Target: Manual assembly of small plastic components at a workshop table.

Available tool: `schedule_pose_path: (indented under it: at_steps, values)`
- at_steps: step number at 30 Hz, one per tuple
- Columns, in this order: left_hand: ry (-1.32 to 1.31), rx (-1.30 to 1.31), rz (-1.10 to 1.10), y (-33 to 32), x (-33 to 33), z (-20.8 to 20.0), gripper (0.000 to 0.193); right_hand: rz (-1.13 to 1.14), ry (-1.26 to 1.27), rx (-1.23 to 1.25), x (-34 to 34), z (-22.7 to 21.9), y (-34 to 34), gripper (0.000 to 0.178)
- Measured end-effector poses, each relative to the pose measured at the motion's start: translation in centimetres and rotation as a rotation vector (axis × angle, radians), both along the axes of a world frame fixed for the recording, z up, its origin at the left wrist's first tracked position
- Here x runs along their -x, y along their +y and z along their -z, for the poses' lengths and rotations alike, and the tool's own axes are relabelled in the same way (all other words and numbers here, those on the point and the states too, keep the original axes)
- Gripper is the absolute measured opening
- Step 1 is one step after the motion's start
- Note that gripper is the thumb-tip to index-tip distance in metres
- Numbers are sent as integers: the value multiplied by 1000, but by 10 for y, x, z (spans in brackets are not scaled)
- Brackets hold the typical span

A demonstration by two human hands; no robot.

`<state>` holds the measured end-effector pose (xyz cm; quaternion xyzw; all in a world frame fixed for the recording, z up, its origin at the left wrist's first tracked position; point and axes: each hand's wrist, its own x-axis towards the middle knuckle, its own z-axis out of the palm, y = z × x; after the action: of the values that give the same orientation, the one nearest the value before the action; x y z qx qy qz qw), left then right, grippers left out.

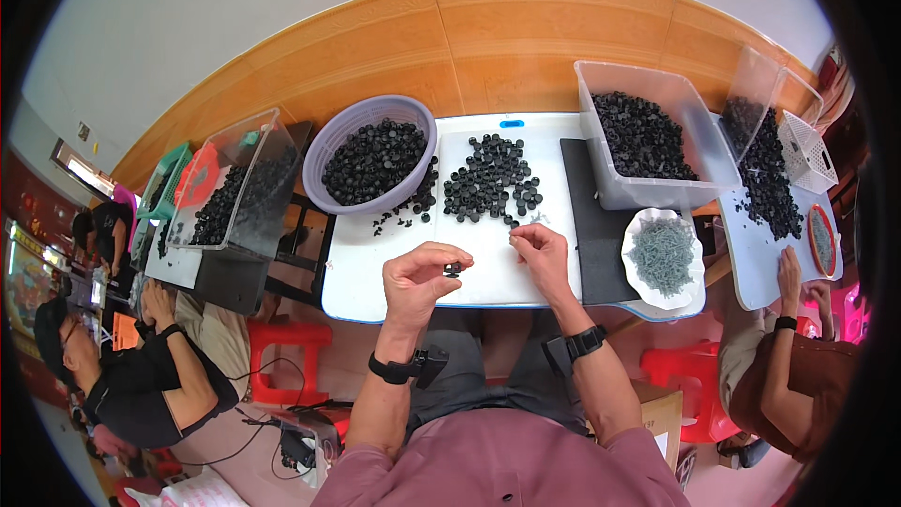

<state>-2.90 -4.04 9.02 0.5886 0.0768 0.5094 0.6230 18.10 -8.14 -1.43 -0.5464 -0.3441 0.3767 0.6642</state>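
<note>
My left hand (416, 284) holds a small black plastic piece (452, 269) between thumb and fingertips, raised above the near part of the white table (375, 272). To its right, my right hand (544, 258) is closed in a pinch just short of a spread of small round black caps (490, 178). A dark bit shows by its fingertips, but I cannot make out whether it is gripped. Left of the spread, a lilac-grey basin (321, 167) is heaped with more black pieces, and a few small dark bits lie beside it.
A clear plastic bin (657, 193) of black parts stands at the back right on a black mat (596, 263). Nearer lies a white scalloped dish (659, 299) of grey screws. Other people sit at both sides, near another clear bin (202, 242) and red stools (289, 347).
</note>
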Motion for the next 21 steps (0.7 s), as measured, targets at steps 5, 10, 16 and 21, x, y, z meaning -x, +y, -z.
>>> schedule_pose_path:
  at_steps: [5, 10, 16, 21]
  values:
    - [3, 81, -4, 0, 2, 0, 26, 5, 7, 1, 1, -3, 1, 9]
    - [84, 69, -113, 9, 9, -6, 25, 18, -30, 20, 2, -4, 0, 9]
    - [278, 120, -472, 68, 34, -37, 19, 21, -25, 14, 3, 0, -4, 8]
    - [-73, 261, -145, 94, 54, -47, 25, 1, 14, 17, 4, 2, -3, 10]
